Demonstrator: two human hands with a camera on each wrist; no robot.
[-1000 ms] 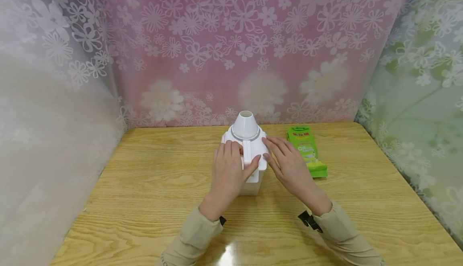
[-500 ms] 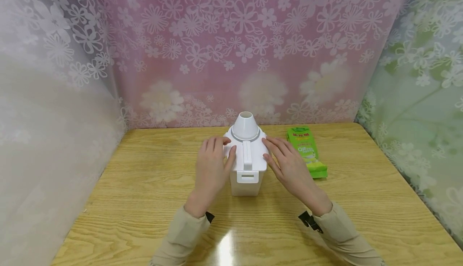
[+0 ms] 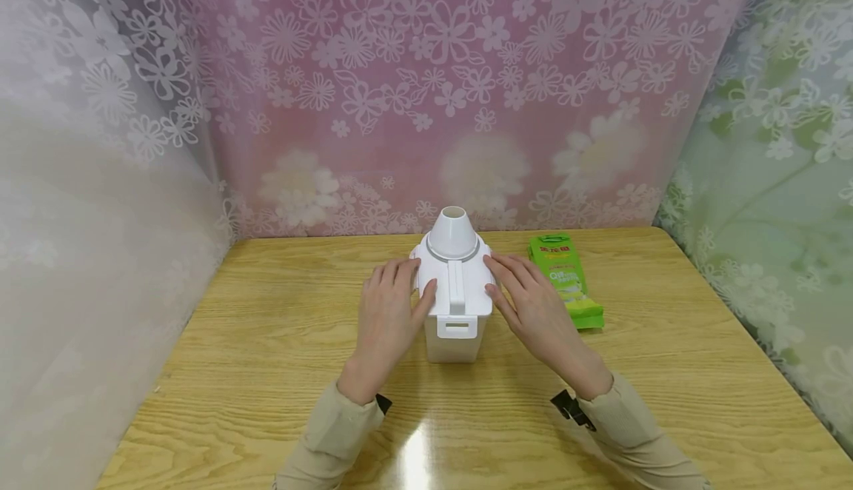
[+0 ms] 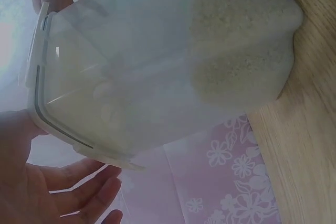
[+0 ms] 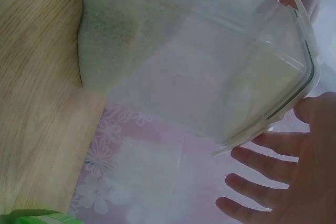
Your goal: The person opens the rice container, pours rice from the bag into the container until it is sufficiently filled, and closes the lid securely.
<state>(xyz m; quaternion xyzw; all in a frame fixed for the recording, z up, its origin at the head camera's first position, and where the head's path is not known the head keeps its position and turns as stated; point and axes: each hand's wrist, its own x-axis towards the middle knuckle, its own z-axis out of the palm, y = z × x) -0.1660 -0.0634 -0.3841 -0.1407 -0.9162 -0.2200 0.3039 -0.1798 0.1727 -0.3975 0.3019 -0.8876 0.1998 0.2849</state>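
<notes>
A clear storage container (image 3: 453, 349) with a white lid (image 3: 476, 283) stands upright on the table. Whitish grains like rice (image 4: 239, 40) fill its lower part in the left wrist view. The lid carries a white cone-shaped spout (image 3: 453, 235), a raised bar and a front latch (image 3: 457, 327). My left hand (image 3: 388, 305) touches the lid's left edge with the thumb, its fingers by the side latch (image 4: 107, 158). On the right edge, my right hand (image 3: 536, 309) has its thumb at the lid rim and its fingers spread along the side latch (image 5: 247, 140).
A flat green bag (image 3: 566, 279) with red and white lettering lies right of the container, behind my right hand. The wooden table (image 3: 280, 342) is bordered by flowered curtains (image 3: 400, 105) at the back and both sides.
My left hand has moved left, from over the lid's bar and front latch to the lid's left edge, uncovering the latch. The right hand and container have stayed nearly still.
</notes>
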